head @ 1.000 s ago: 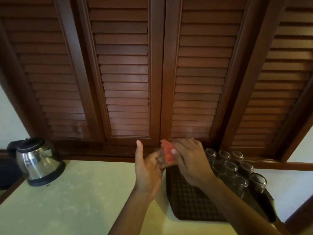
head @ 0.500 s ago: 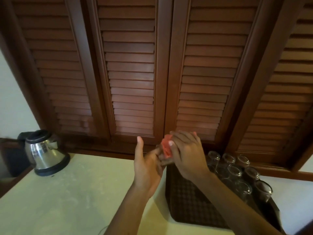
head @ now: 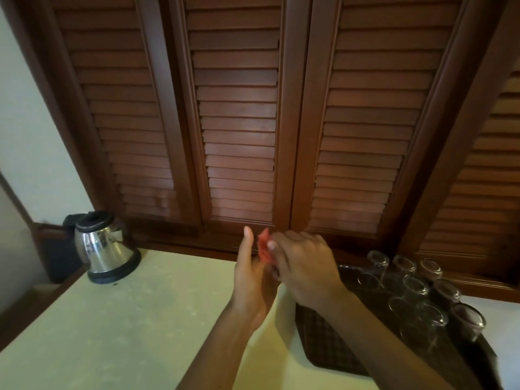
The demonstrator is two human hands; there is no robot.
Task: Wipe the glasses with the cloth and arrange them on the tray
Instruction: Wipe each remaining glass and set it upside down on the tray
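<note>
While the two hands meet just left of the tray [head: 323, 342], in the lower middle of the frame, they appear to be working on one glass held between them, though the glass itself is almost wholly hidden and cannot be made out with any certainty. The left hand [head: 253, 280] stands edge-on with its thumb pointing up and its fingers curled toward the right, seemingly cupping whatever is being wiped; what exactly it grips is not visible. The right hand [head: 304, 268] lies over it from the right, fingers bent down and pinching the red cloth [head: 264, 246], a corner of which sticks up between the two hands. Holding the work above the desk [head: 126, 319] rather than over the tray is probably meant to keep it away from the glasses already set down.

On the tray, a dark, woven-looking rectangle at the lower right of the frame, the glasses [head: 413, 288] stand in close rows toward its far and right side, several touching or just beside one another. Whether they stand mouth up or mouth down is hard to tell. The near left part of the tray shows bare weave, which looks like room for more.

At the left of the frame a steel kettle [head: 104, 246] stands on the desk, well apart from the hands.
</note>
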